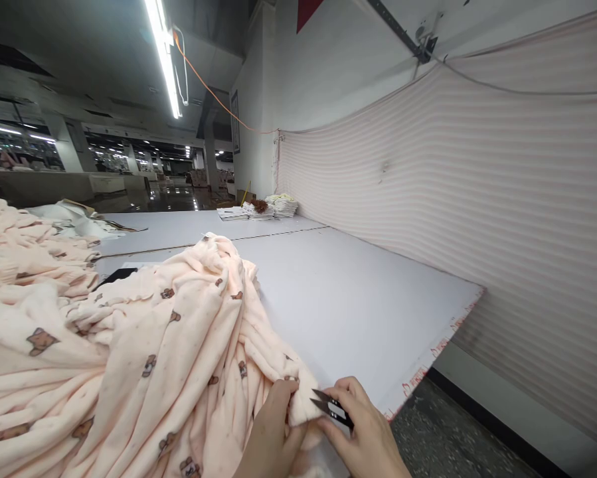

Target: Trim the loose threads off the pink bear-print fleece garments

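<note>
Pale pink plush fabric (pixel 178 345) printed with small brown bears lies in loose folds over the left and near part of the table. My left hand (pixel 274 428) is closed on an edge of this fabric near the front. In my right hand (pixel 360 425) is a pair of black thread snips (pixel 334 410), its two pointed blades apart and directed left at the fabric's corner. My right fingertips are close beside that corner; whether they touch it I cannot tell.
The white table (pixel 348 292) ends at a taped right edge (pixel 440 348). Stacked papers or cloth pieces (pixel 281 206) stand at its far end. White scraps (pixel 72 218) lie at the far left. A striped cloth (pixel 452 186) covers the right wall, and a lamp (pixel 165 60) hangs overhead.
</note>
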Tool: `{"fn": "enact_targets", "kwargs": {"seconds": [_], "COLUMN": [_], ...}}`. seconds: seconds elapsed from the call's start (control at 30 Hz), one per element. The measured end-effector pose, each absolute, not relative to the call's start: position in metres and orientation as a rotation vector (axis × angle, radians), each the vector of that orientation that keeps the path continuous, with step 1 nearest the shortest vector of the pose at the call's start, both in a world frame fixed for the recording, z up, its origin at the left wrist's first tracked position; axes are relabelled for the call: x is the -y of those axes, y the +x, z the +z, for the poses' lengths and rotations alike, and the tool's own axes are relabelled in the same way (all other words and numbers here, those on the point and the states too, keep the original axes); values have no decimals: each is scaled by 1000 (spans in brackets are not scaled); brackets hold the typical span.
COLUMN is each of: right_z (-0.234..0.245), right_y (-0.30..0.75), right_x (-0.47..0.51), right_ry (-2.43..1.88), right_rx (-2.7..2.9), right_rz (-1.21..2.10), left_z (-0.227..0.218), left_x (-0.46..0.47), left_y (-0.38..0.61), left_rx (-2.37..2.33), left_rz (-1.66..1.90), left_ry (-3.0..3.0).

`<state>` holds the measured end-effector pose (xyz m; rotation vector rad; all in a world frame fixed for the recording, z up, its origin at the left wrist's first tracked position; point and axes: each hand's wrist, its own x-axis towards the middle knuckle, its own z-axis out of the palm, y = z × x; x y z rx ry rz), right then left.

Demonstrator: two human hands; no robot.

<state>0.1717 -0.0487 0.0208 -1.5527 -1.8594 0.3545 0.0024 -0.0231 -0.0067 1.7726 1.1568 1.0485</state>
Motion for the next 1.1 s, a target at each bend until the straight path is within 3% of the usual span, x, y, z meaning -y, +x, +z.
{"fn": "enact_targets", "kwargs": {"seconds": [0.37, 0.73, 0.93, 1.1], "right_z": [59, 5, -5, 1], "right_y": [164, 166, 156, 150], "right_x": [51, 47, 24, 26], "right_ry": [-1717, -1698, -1678, -1566], "right_rx": [2169, 1755, 1583, 1657], "right_rz": [310, 288, 315, 523], "left_z": [0, 5, 0, 3], "left_x": [26, 26, 14, 14], "left_y": [1, 1, -6, -11], "left_rx": [-1173, -1071, -696, -421], "left_rz": [1105, 1125, 886, 834], "left_ry": [1806, 1648, 976, 582]}}
